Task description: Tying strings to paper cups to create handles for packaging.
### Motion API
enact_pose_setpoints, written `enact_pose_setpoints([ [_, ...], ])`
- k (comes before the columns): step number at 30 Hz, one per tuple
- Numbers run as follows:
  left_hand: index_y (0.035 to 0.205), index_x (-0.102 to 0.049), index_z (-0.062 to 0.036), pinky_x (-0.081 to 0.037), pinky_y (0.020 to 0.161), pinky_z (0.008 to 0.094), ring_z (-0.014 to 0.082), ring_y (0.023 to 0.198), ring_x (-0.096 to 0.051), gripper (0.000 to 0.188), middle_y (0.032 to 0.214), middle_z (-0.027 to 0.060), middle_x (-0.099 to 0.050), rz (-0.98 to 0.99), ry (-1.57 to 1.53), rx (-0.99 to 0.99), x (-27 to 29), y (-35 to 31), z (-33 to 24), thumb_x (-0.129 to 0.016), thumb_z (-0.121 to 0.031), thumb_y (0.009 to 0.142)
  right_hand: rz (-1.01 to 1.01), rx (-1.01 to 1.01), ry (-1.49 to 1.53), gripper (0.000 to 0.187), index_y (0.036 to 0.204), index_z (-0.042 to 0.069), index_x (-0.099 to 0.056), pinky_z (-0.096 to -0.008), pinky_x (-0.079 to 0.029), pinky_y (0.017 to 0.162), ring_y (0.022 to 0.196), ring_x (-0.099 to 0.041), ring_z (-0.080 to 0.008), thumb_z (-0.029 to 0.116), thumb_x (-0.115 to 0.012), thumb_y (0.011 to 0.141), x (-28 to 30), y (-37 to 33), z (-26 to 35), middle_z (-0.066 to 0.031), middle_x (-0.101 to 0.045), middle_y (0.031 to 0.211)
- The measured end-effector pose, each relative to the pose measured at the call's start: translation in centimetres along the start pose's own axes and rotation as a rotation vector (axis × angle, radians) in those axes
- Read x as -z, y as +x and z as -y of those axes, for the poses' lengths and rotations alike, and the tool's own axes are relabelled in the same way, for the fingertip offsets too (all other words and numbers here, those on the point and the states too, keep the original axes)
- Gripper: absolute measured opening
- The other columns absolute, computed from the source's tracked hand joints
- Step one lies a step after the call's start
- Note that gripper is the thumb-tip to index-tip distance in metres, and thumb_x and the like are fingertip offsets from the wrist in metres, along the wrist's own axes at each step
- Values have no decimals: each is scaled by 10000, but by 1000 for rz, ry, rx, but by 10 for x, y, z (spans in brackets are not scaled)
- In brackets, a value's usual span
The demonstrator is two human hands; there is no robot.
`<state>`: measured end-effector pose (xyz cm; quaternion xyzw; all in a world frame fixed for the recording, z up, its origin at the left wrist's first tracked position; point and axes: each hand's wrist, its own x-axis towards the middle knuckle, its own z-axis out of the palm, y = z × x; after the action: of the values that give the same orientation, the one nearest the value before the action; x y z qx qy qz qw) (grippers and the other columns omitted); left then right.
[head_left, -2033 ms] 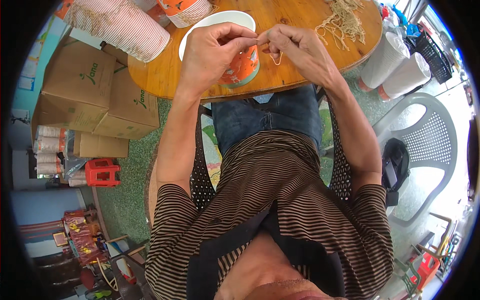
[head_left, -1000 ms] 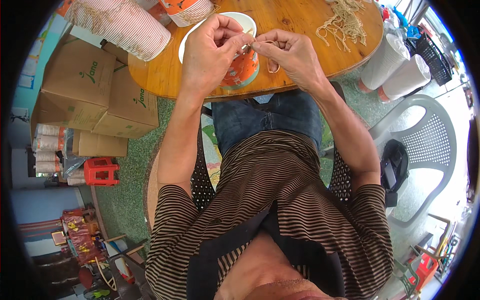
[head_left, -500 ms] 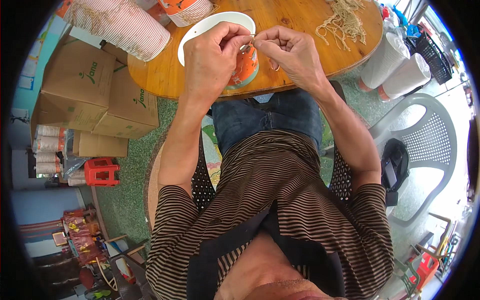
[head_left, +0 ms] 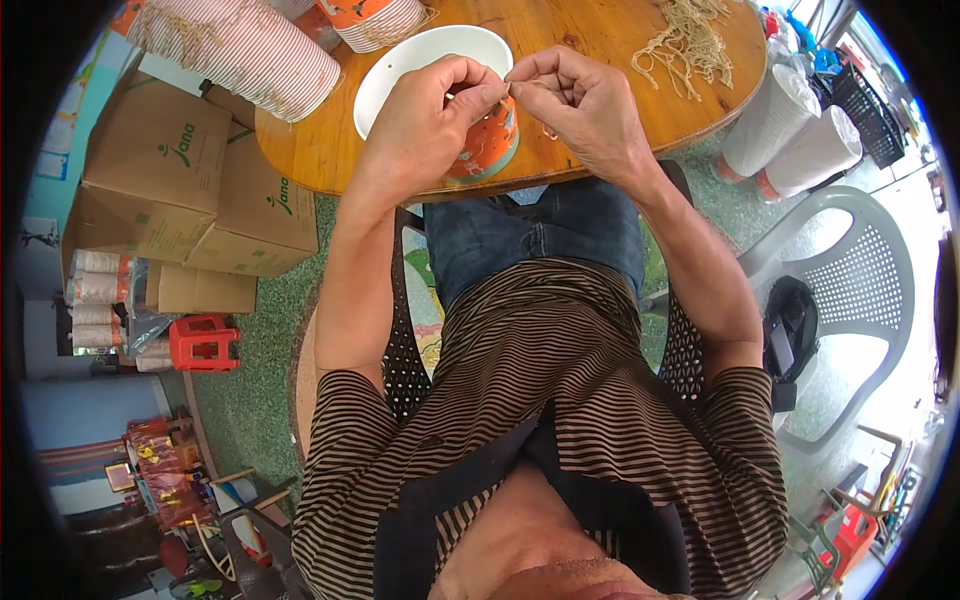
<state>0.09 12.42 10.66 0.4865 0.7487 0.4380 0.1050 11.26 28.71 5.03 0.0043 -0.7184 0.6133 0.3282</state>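
An orange paper bucket [head_left: 490, 142] with a white inside lies tilted at the near edge of the wooden table, its open mouth toward the far left. Over its side, my left hand [head_left: 422, 128] is closed, thumb and forefinger pinching a thin tan string [head_left: 507, 88]. My right hand [head_left: 592, 112] pinches the same string just to the right, its other fingers curled in. The fingertips of both hands almost meet. Part of the bucket and most of the string are hidden behind my fingers.
A loose heap of tan strings [head_left: 688, 50] lies at the table's [head_left: 575, 25] far right. Nested paper buckets [head_left: 245, 55] lie at the far left. Cardboard boxes [head_left: 155, 150] and a red stool [head_left: 203, 343] stand left; a grey plastic chair [head_left: 855, 250] and wrapped bucket stacks [head_left: 815, 150] stand right.
My left hand has shifted slightly down and left, opening a little more space between the hands. The bucket has turned slightly, and more of its orange side shows.
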Motion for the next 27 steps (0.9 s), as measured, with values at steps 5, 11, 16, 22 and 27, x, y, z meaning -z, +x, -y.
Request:
enact_pose_setpoints([
  [5, 1058, -714, 13, -488, 785, 206, 37, 852, -596, 251, 937, -25, -688, 83, -144, 6, 6, 1, 3, -668, -234, 1044, -16, 86, -53, 129, 1025, -6, -730, -208, -369, 562, 617, -396, 2, 84, -706, 937, 0, -1, -6, 97, -415, 653],
  [11, 1069, -727, 14, -507, 784, 216, 49, 858, -627, 272, 945, -4, -704, 38, -154, 21, 8, 3, 4, -702, -252, 1022, 37, 27, -99, 170, 1012, -23, -754, -218, -338, 545, 603, -389, -8, 107, -695, 920, 5, -2, -3, 91, -403, 641],
  [16, 1074, -734, 16, -522, 805, 225, 60, 869, -644, 279, 949, 9, -718, -4, -173, 19, 5, 3, 5, -725, -254, 1006, 66, 7, -51, 245, 996, -29, -766, -222, -328, 534, 592, -405, -9, 202, -710, 938, 4, -3, 5, 84, -480, 639],
  [22, 1072, -736, 20, -531, 819, 229, 67, 881, -658, 272, 953, 20, -726, -21, -97, 2, 2, 3, 1, -724, -243, 1006, 56, 29, -92, 270, 972, -22, -770, -232, -317, 502, 570, -416, -9, 240, -710, 959, 4, -1, -4, 80, -498, 621],
  [27, 1098, -730, 13, -527, 823, 224, 66, 896, -653, 241, 975, 19, -719, 1, -133, 2, 2, 3, 6, -706, -213, 1015, 42, 3, -111, 264, 968, -9, -773, -243, -332, 484, 530, -411, -19, 248, -719, 960, 5, 0, -3, 75, -449, 578],
])
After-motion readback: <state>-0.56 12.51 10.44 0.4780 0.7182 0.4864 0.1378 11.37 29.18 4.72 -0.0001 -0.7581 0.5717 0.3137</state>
